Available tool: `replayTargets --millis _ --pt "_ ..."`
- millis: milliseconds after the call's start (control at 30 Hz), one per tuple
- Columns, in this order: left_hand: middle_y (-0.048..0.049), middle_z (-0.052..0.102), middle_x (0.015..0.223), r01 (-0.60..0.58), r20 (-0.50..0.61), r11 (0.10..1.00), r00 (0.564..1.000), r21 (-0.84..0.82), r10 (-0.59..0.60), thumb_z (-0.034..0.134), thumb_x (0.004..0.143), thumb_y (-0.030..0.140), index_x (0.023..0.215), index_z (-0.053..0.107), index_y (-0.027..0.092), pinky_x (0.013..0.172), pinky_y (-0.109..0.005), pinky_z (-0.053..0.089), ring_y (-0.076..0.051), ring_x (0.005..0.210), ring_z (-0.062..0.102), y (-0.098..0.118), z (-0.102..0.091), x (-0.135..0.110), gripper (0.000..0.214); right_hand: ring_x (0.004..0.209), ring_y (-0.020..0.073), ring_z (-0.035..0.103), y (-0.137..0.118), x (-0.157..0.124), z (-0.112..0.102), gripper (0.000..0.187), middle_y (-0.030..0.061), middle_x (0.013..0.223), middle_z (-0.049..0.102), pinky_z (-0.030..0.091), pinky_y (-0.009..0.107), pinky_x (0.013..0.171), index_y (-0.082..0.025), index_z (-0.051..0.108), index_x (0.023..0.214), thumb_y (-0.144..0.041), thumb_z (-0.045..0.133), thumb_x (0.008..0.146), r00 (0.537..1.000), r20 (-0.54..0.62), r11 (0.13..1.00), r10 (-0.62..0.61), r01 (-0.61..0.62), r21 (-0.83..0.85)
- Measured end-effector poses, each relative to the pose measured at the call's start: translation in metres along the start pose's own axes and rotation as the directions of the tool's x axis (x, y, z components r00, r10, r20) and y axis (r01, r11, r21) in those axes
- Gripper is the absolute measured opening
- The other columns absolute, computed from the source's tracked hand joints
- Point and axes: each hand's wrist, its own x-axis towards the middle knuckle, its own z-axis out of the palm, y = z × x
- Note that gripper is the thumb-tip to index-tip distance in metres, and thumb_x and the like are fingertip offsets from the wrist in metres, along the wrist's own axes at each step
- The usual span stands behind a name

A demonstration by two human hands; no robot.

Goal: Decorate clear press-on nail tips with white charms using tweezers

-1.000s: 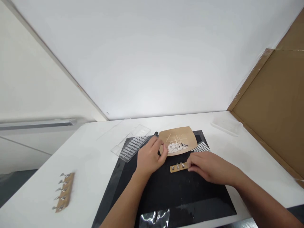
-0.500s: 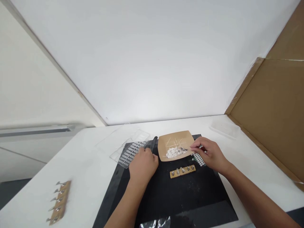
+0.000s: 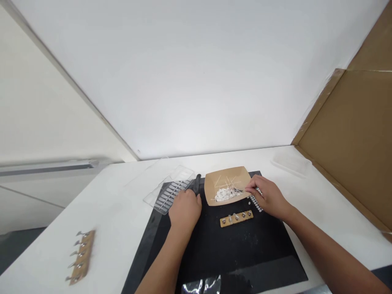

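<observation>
My left hand [image 3: 184,209] lies curled on the black mat [image 3: 220,253], its fingers closed round the end of a black tool [image 3: 197,182] beside a clear tray of nail tips [image 3: 171,191]. My right hand [image 3: 266,196] is at the right edge of a brown paper tray [image 3: 226,179] that holds white bits and thin wooden sticks; its fingers are pinched, and I cannot make out what is between them. A small wooden strip with metal clips [image 3: 236,218] lies on the mat between my hands, touched by neither.
A second wooden strip with metal clips [image 3: 81,256] lies at the table's left front. A sheet of white dots [image 3: 255,201] pokes out under my right hand. A clear lid [image 3: 289,162] sits at the back right, near a cardboard panel [image 3: 352,147]. Crumpled clear film [image 3: 200,285] lies at the mat's front.
My right hand left the wooden clip strip and moved up to the paper tray's right edge. My left hand slid from the tray's left rim down-left onto the black tool.
</observation>
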Motion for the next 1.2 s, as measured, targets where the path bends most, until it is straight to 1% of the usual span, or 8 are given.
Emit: replayTargets --millis 300,467,533,633,767,833,1033,1200 --pt "-0.0220 0.065 0.122 0.001 -0.056 1.000 0.998 -0.013 -0.002 0.046 0.103 0.028 0.107 0.071 0.011 0.081 -0.041 0.057 -0.036 0.118 0.067 0.000 -0.002 -0.002 0.030 0.084 0.0191 0.066 -0.007 -0.001 0.007 0.018 0.0024 0.094 0.069 0.046 0.031 0.072 -0.025 0.058 0.092 -0.030 0.054 0.109 0.999 -0.034 0.997 -0.004 0.001 -0.083" --pt "-0.0199 0.068 0.112 -0.025 -0.278 1.000 0.960 -0.004 0.023 0.044 0.104 0.024 0.106 0.068 0.010 0.071 -0.038 0.054 -0.035 0.108 0.069 -0.001 -0.001 -0.006 0.028 0.085 0.0188 0.067 -0.008 -0.001 0.013 0.016 0.0021 0.095 0.070 0.046 0.030 0.071 -0.025 0.060 0.094 -0.030 0.055 0.109 0.999 -0.038 0.996 -0.031 0.027 -0.090" --pt "-0.0166 0.071 0.101 -0.073 -0.422 0.997 0.904 -0.001 0.065 0.046 0.104 0.024 0.104 0.067 0.012 0.069 -0.038 0.052 -0.035 0.104 0.069 0.000 -0.001 -0.008 0.024 0.084 0.0186 0.067 -0.007 -0.001 0.014 0.016 0.0016 0.094 0.070 0.046 0.030 0.071 -0.025 0.060 0.094 -0.029 0.056 0.109 0.997 -0.062 0.995 -0.035 0.029 -0.098" --pt "-0.0133 0.073 0.093 -0.218 -0.640 0.976 0.747 0.021 0.180 0.049 0.105 0.025 0.104 0.065 0.014 0.077 -0.040 0.053 -0.034 0.102 0.069 0.003 -0.001 -0.010 0.020 0.082 0.0184 0.065 -0.006 0.000 0.016 0.015 0.0013 0.092 0.069 0.046 0.031 0.072 -0.025 0.059 0.093 -0.028 0.057 0.108 0.994 -0.106 0.996 -0.036 0.026 -0.090" --pt "-0.0106 0.075 0.092 -0.432 -0.759 0.900 0.568 0.054 0.318 0.051 0.107 0.024 0.109 0.063 0.016 0.100 -0.045 0.050 -0.028 0.093 0.072 0.010 0.004 -0.010 0.015 0.081 0.0184 0.065 -0.007 0.000 0.017 0.014 0.0013 0.091 0.068 0.047 0.032 0.073 -0.025 0.058 0.093 -0.026 0.058 0.107 0.986 -0.160 0.997 -0.047 0.037 -0.066" --pt "-0.0100 0.074 0.094 -0.519 -0.733 0.854 0.567 0.037 0.376 0.048 0.108 0.023 0.112 0.062 0.015 0.093 -0.040 0.052 -0.026 0.088 0.072 0.013 0.008 -0.010 0.016 0.080 0.0184 0.064 -0.009 0.000 0.019 0.014 0.0013 0.089 0.067 0.047 0.032 0.072 -0.025 0.057 0.093 -0.026 0.058 0.106 0.980 -0.191 0.998 -0.060 0.052 -0.047" --pt "-0.0061 0.074 0.097 -0.604 -0.568 0.795 0.675 -0.059 0.471 0.041 0.111 0.026 0.117 0.061 0.019 0.065 -0.029 0.049 -0.022 0.082 0.074 0.024 0.013 -0.018 0.021 0.079 0.0207 0.062 -0.018 0.003 0.028 0.016 0.0027 0.086 0.065 0.046 0.035 0.071 -0.025 0.053 0.092 -0.027 0.056 0.107 0.951 -0.300 0.997 -0.075 0.069 -0.032" --pt "-0.0044 0.077 0.093 -0.681 -0.588 0.730 0.617 -0.065 0.523 0.043 0.112 0.030 0.115 0.064 0.021 0.065 -0.027 0.049 -0.021 0.079 0.075 0.030 0.015 -0.025 0.023 0.081 0.0224 0.062 -0.022 0.009 0.037 0.017 0.0037 0.087 0.065 0.043 0.038 0.073 -0.025 0.051 0.091 -0.025 0.053 0.108 0.928 -0.359 0.990 -0.101 0.059 -0.127"
